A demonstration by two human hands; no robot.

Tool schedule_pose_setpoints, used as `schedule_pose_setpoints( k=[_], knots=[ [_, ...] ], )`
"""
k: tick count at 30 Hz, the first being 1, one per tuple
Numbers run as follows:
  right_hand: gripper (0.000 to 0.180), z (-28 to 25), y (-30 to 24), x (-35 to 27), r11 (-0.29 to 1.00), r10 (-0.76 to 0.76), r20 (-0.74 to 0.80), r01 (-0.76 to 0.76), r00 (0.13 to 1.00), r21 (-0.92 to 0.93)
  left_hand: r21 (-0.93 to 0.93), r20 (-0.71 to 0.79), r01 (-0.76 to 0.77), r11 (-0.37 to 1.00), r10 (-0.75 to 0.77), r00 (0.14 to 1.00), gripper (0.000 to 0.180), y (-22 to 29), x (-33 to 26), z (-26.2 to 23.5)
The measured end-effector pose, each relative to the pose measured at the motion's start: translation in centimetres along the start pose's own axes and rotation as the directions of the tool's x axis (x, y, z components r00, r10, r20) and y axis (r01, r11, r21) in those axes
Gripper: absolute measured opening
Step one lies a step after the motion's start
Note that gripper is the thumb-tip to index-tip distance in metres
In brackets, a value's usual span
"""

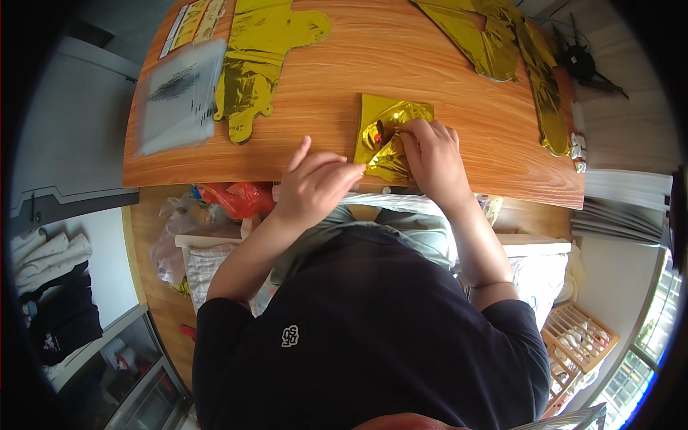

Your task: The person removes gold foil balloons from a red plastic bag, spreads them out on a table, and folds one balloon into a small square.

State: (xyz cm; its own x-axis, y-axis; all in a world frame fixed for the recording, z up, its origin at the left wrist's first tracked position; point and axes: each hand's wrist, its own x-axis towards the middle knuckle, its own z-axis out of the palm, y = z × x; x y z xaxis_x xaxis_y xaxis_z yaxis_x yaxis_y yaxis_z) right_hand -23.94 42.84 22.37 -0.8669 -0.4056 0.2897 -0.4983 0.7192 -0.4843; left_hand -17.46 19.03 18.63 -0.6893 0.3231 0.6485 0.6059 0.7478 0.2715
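Observation:
A folded piece of shiny gold foil (pixel 374 109), like a flat foil balloon, lies crumpled near the table's front edge, with small red and dark patches showing on it. My left hand (pixel 314 188) is at its near left corner, thumb and forefinger pinched together on the foil and the little finger sticking out. On the foil's right side, my right hand (pixel 436 159) has its fingers curled down and closed on the gold sheet. The exact fold between the right fingertips is hidden by the hand.
Flat gold foil balloons lie at the left (pixel 254 61) and far right (pixel 473 39) of the wooden table (pixel 344 64). Clear plastic bags (pixel 175 107) are stacked at the left edge. A black device with antennas (pixel 577 61) stands at the right. A red plastic bag (pixel 240 201) sits below the table edge.

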Motion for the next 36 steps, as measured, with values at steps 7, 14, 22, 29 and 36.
schedule_pose_setpoints(
  k=[7,14,22,29,36],
  knots=[
    [0.012,0.0,0.4,-0.1,0.997,-0.001,-0.040,0.004,0.999,0.071,-0.064,0.181,0.029,0.998,-0.016,0.983,0.026,-1.2,0.9,-1.2],
    [0.011,0.3,0.5,0.0,0.998,0.009,-0.041,-0.006,0.999,0.054,-0.011,0.221,-0.086,0.996,0.086,0.972,0.029,-1.6,-0.3,-2.2],
    [0.009,0.7,0.3,0.4,0.999,0.035,-0.033,-0.034,0.999,0.032,-0.057,0.161,0.042,0.997,-0.032,0.986,0.031,-1.2,-1.3,-1.5],
    [0.008,0.8,0.4,0.8,0.998,0.050,-0.032,-0.049,0.998,0.027,0.106,0.259,0.051,0.993,-0.077,0.963,0.044,1.2,1.6,-1.3],
    [0.009,0.8,0.5,0.9,0.999,0.048,-0.016,-0.047,0.999,0.024,0.078,0.387,-0.009,0.997,-0.022,0.922,0.091,3.2,2.9,1.6]
  ],
)
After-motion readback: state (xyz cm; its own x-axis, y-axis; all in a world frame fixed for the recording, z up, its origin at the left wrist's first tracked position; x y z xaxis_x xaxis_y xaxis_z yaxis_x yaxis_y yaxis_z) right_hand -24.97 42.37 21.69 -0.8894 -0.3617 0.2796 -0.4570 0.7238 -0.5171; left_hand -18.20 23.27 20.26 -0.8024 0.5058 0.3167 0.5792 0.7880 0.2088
